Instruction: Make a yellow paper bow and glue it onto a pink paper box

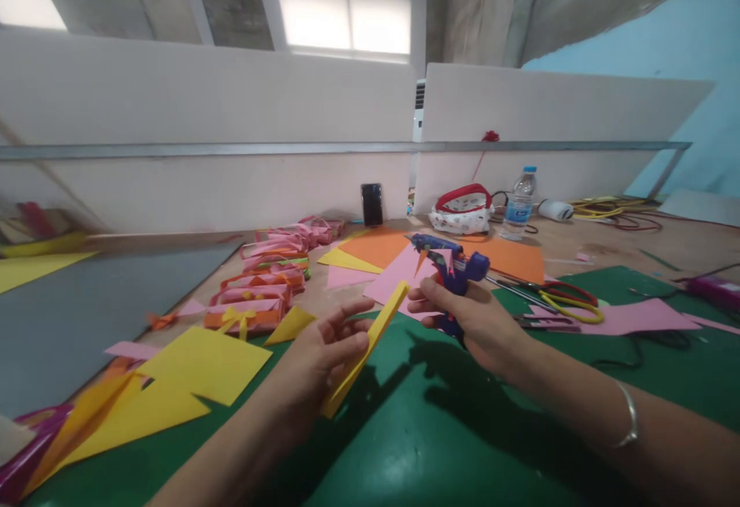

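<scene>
My left hand (332, 353) is closed on a narrow folded strip of yellow paper (375, 337), which slants up and to the right. My right hand (462, 314) is wrapped round the handle of a blue glue gun (475, 266), its nozzle pointing left. A small gap separates the tip of the strip from my right fingers. Under both hands lies a green mat (370, 445), with their shadows on it. Behind the glue gun are sheets of pink paper (385, 283) and orange paper (373, 246).
Folded pink and orange paper pieces (254, 291) form a row at left, near yellow sheets (208, 360). Scissors (572, 303) lie at right. Toward the partition stand a phone (372, 204), a pouch (461, 214) and a water bottle (519, 206). Cables (613, 210) lie at far right.
</scene>
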The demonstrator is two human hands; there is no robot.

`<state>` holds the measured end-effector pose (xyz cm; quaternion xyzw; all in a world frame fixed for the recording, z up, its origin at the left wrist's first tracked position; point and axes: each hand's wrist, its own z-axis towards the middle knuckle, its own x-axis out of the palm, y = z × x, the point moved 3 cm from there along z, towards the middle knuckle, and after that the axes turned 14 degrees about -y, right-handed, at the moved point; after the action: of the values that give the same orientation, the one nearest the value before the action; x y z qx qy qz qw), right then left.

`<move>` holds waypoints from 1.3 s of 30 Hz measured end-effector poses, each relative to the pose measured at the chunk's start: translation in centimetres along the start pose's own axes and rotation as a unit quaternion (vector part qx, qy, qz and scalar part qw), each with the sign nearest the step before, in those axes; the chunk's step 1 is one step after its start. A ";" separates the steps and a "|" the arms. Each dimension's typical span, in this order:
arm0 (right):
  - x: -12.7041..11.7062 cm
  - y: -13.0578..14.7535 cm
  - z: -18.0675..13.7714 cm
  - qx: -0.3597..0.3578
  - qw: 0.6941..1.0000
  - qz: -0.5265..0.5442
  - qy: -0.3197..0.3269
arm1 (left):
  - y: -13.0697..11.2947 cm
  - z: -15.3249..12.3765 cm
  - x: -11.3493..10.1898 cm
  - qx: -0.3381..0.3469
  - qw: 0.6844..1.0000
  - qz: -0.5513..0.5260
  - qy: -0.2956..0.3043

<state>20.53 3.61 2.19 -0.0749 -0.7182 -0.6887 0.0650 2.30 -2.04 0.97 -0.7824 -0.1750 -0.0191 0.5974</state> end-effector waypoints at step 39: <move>1.3 -0.2 -1.5 -0.071 0.993 -0.072 0.056 | 0.6 -0.6 1.6 0.090 0.948 0.300 0.057</move>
<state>19.24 2.11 2.35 0.0114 -0.6662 -0.7440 0.0501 4.04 -2.35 0.97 -0.7390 0.1015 0.1325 0.6527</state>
